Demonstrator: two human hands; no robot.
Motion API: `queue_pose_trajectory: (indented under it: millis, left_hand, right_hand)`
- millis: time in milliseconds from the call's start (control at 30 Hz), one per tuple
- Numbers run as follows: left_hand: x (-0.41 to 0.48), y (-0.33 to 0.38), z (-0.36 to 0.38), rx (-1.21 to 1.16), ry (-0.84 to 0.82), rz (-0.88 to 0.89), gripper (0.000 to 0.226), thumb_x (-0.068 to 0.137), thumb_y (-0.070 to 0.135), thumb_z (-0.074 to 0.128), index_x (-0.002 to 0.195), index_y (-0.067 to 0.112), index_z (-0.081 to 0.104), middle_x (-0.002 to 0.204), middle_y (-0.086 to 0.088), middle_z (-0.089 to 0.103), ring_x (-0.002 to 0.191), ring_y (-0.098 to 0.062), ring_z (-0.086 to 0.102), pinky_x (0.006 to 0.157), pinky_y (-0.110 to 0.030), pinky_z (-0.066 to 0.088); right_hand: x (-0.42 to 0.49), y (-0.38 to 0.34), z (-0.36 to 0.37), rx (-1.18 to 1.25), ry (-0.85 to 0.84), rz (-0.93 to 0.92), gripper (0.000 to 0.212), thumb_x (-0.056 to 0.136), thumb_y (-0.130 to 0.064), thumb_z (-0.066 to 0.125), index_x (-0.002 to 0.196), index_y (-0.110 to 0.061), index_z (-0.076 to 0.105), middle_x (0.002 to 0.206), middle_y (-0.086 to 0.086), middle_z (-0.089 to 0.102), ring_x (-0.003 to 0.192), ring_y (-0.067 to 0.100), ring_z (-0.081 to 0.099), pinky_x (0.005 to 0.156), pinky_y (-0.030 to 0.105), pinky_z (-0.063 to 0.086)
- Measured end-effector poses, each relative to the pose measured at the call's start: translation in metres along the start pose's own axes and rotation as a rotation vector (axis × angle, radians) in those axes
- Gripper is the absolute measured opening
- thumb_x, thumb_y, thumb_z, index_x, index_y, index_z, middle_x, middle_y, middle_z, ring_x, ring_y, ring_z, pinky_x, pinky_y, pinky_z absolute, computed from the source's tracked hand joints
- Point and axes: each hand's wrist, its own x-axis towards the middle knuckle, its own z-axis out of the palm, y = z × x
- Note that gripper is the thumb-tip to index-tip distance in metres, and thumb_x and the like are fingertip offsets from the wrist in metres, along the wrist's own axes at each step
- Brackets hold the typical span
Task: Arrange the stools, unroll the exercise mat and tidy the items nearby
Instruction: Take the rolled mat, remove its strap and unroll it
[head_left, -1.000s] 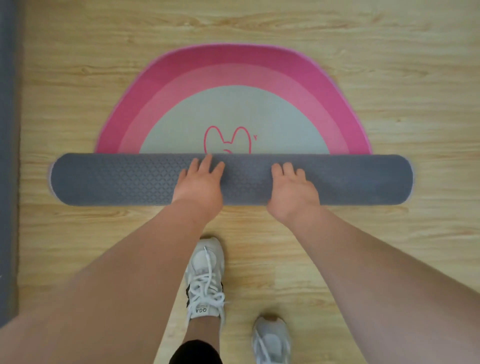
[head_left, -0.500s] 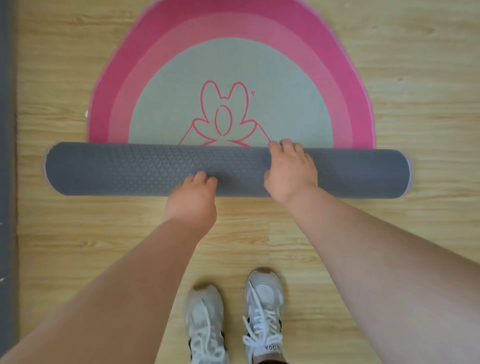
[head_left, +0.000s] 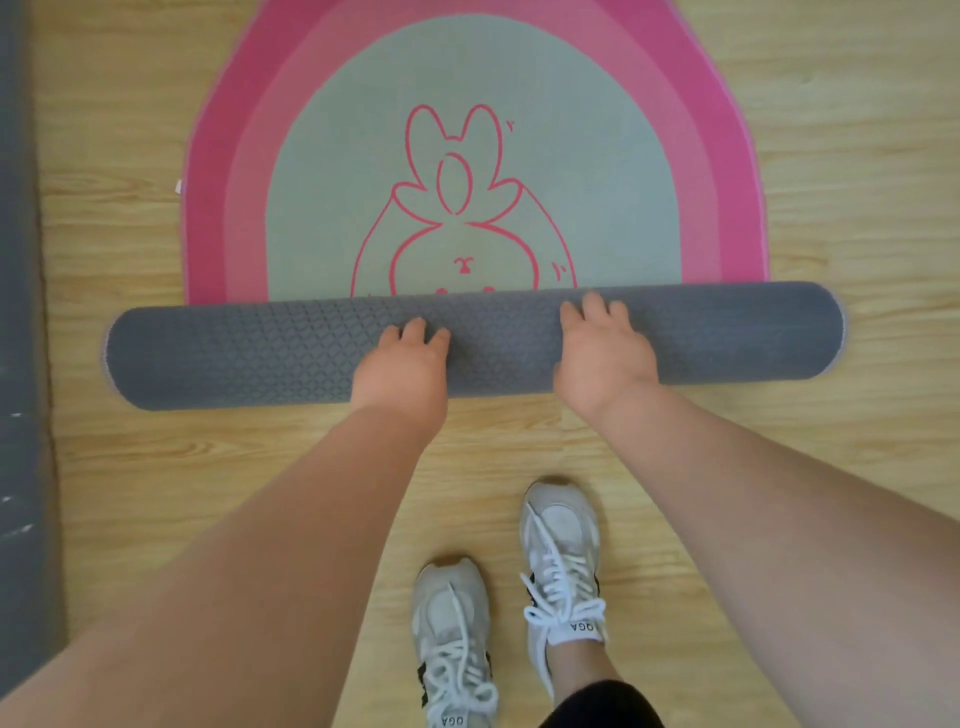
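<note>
pink-banded mat (head_left: 332, 156), grey diamond-textured underside (head_left: 260, 353)

Illumination is bright, even and diffuse; no single source can be identified. Shadows are soft and short, lying under the rolled mat (head_left: 467, 353) and around the shoes (head_left: 563, 551) on the wooden floor (head_left: 857, 156). No glare noted. Wide-angle distortion bows lines and enlarges the forearms at the lower edge. Detail is slightly soft overall, softer toward the corners.
</note>
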Motion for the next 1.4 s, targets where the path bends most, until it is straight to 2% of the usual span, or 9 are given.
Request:
queue_pose_trajectory:
  millis: [267,400,500,733,867,1067,1133,1233,1400]
  left_hand:
    - [-0.056,0.002,0.019,0.035,0.114,0.077,0.040,0.087,0.009,0.046,0.126,0.016,0.052,0.122,-0.006,0.051,0.112,-0.028,0.049,0.079,-0.037,0.043]
    - [-0.054,0.000,0.028,0.032,0.098,0.077,0.060,0.091,0.016,0.048,0.148,0.018,0.028,0.155,-0.009,0.024,0.139,-0.030,0.026,0.109,-0.041,0.030]
    - [-0.052,-0.004,0.038,0.034,-0.064,0.064,0.062,0.096,0.021,0.046,0.151,0.018,0.020,0.156,-0.007,0.024,0.141,-0.029,0.025,0.113,-0.041,0.028]
    - [-0.103,0.007,0.074,-0.015,-0.025,-0.020,0.046,0.093,0.014,0.047,0.139,0.018,0.038,0.129,-0.008,0.045,0.111,-0.031,0.049,0.082,-0.042,0.047]
    - [-0.127,0.015,0.088,-0.062,-0.126,-0.067,0.053,0.095,0.012,0.041,0.146,0.018,0.028,0.133,-0.010,0.046,0.115,-0.033,0.050,0.085,-0.042,0.045]
    - [-0.164,0.023,0.090,-0.012,-0.105,-0.043,0.040,0.089,0.006,0.042,0.127,0.014,0.051,0.123,-0.008,0.047,0.115,-0.029,0.047,0.082,-0.040,0.045]
    - [-0.167,0.024,0.092,-0.020,-0.040,-0.030,0.047,0.089,0.006,0.042,0.135,0.014,0.044,0.135,-0.010,0.042,0.123,-0.030,0.041,0.090,-0.042,0.043]
    - [-0.162,0.025,0.102,-0.006,-0.123,-0.015,0.061,0.093,0.009,0.038,0.151,0.016,0.019,0.160,-0.009,0.011,0.145,-0.031,0.015,0.114,-0.042,0.024]
    - [-0.177,0.022,0.136,-0.017,-0.332,-0.001,0.061,0.098,0.018,0.037,0.153,0.016,0.011,0.161,-0.006,0.008,0.147,-0.030,0.009,0.117,-0.044,0.020]
  right_hand:
    - [-0.059,-0.002,0.027,0.093,0.166,0.017,0.033,0.082,-0.013,0.057,0.115,-0.012,0.052,0.120,0.010,0.048,0.114,0.029,0.045,0.081,0.037,0.042]
    - [-0.060,0.002,0.037,0.094,0.164,-0.033,0.055,0.083,-0.017,0.058,0.136,-0.014,0.041,0.138,0.008,0.042,0.129,0.028,0.037,0.104,0.037,0.035]
    - [-0.058,0.003,0.046,0.075,-0.017,-0.029,0.067,0.087,-0.021,0.054,0.149,-0.016,0.026,0.149,0.007,0.034,0.138,0.026,0.029,0.114,0.041,0.026]
    - [-0.101,0.002,0.074,-0.041,-0.072,-0.060,0.075,0.087,-0.020,0.054,0.152,-0.015,0.018,0.143,0.005,0.034,0.130,0.027,0.034,0.095,0.040,0.041]
    - [-0.123,-0.001,0.084,-0.035,-0.125,-0.059,0.060,0.087,-0.016,0.052,0.144,-0.012,0.031,0.135,0.008,0.042,0.125,0.029,0.042,0.090,0.040,0.043]
    - [-0.156,-0.013,0.092,-0.011,-0.013,-0.089,0.040,0.084,-0.016,0.054,0.123,-0.012,0.048,0.126,0.010,0.045,0.119,0.028,0.043,0.084,0.037,0.041]
    - [-0.161,-0.011,0.095,0.020,0.026,-0.108,0.043,0.082,-0.014,0.055,0.124,-0.013,0.046,0.128,0.008,0.043,0.121,0.027,0.040,0.089,0.036,0.039]
    - [-0.165,-0.004,0.101,-0.026,-0.085,-0.132,0.064,0.084,-0.018,0.055,0.143,-0.014,0.030,0.148,0.008,0.030,0.138,0.027,0.026,0.110,0.040,0.028]
    - [-0.183,0.005,0.125,-0.041,-0.322,-0.084,0.080,0.089,-0.023,0.054,0.154,-0.015,0.008,0.154,0.007,0.027,0.140,0.028,0.026,0.111,0.043,0.032]
